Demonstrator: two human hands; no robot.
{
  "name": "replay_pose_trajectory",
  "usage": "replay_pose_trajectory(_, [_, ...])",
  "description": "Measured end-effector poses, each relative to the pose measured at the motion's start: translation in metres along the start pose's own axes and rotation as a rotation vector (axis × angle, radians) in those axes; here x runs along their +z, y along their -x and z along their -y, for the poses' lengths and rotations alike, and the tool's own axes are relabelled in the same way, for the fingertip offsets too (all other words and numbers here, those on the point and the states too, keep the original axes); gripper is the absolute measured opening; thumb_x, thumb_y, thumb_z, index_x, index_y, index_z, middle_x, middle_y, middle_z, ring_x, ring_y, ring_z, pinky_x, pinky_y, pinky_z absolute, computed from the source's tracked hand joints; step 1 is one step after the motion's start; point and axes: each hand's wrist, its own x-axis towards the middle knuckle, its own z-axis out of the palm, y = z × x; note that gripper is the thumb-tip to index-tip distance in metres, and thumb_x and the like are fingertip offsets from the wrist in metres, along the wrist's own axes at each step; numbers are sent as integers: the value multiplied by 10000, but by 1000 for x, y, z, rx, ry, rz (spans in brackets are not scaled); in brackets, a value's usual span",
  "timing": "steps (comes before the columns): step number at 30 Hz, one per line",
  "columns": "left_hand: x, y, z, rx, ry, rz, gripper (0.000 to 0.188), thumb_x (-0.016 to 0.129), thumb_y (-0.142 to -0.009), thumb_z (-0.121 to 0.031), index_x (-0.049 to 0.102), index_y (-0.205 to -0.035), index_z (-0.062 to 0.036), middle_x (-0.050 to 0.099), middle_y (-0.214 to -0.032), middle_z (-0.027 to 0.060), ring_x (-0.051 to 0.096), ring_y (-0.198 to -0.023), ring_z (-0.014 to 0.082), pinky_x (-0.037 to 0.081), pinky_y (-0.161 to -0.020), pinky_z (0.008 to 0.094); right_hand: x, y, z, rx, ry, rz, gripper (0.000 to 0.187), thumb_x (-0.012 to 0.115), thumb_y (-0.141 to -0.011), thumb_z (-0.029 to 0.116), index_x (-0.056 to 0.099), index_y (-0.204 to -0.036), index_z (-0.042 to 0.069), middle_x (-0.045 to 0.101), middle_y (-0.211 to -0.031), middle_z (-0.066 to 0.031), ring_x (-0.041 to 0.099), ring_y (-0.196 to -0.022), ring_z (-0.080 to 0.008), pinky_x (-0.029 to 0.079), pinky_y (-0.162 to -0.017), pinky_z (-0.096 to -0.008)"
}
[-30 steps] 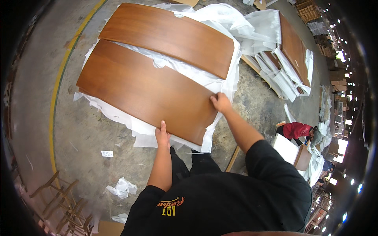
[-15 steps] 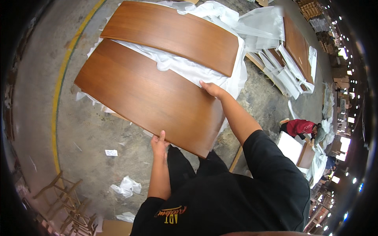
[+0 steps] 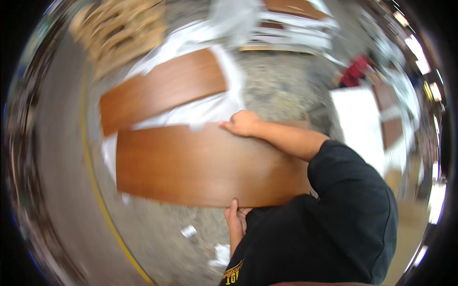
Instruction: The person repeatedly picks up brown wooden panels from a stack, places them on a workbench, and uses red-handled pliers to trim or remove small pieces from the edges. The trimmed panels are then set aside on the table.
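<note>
Along the left edge, dark shapes are looking blurry. Next, a grey floor [image 3: 57, 157] is spreading out, with some stains showing, and a yellow line [image 3: 92, 178] is curving down it. Near the top, a pile of pale wooden frames [image 3: 121, 33] is sitting on the floor. Just below it, a shorter brown board [image 3: 164, 88] is lying on white wrap [image 3: 202, 112], which is wrinkling around it.

In front of that, a big brown board [image 3: 191, 167] is lying flat side up, smooth and shiny. Its left part is covering some wrap, and its right end is going under the right arm. A little white paper [image 3: 189, 231] and a crumpled white scrap [image 3: 220, 256] are resting on the floor below.

The two hands are staying apart. The left hand [image 3: 236, 220] is gripping the big board's near edge, thumb on top. The right hand [image 3: 242, 125] is holding its far edge, beside a small notch.

Farther right, a wrapped stack of boards [image 3: 288, 35] is standing at the top. A person in red [image 3: 354, 71] is bending near a white slab [image 3: 358, 121]. Bright lights [image 3: 436, 198] are shining along the right edge.
</note>
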Motion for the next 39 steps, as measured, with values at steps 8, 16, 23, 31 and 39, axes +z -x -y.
replay_pose_trajectory(8, [64,-232,-118,46,432,330,1044,642,-953,-670,235,-1647,-5,233,-1724,202,246,-1568,429,208,-1277,637,-123,186,-135,29,-12,-649,755,599,-910,778,640,-784,34,655,-726,-173,683,-784,-399,544,-709,-495])
replay_pose_trajectory(16, [395,-99,43,-199,294,684,1022,418,-1000,-756,219,-1666,-7,188,-1757,181,165,-1607,429,183,-1288,616,-123,583,-334,296,372,-1217,673,798,-796,670,515,-708,66,537,-622,-92,611,-611,-349,509,-584,-434])
replay_pose_trajectory(23, [495,-172,298,-581,154,486,930,570,-936,-721,417,-1584,-71,429,-1640,160,408,-1500,393,312,-1213,668,-40,716,-512,589,459,-1242,638,811,-762,651,559,-756,64,551,-689,-97,597,-676,-343,499,-647,-432])
replay_pose_trajectory(31, [568,-164,558,-522,-786,206,607,551,-1022,-529,602,-1384,-44,598,-1409,203,557,-1355,367,534,-1020,584,103,761,-689,753,226,-1143,611,822,-740,638,590,-777,74,570,-722,-80,604,-707,-299,499,-686,-422])
replay_pose_trajectory(39, [560,44,586,679,-1607,1521,310,720,-1001,-258,700,-1163,5,725,-1159,162,665,-1174,327,516,-992,441,168,766,-711,856,19,-1189,539,853,-762,560,595,-796,88,594,-762,-63,619,-744,-268,502,-710,-389])
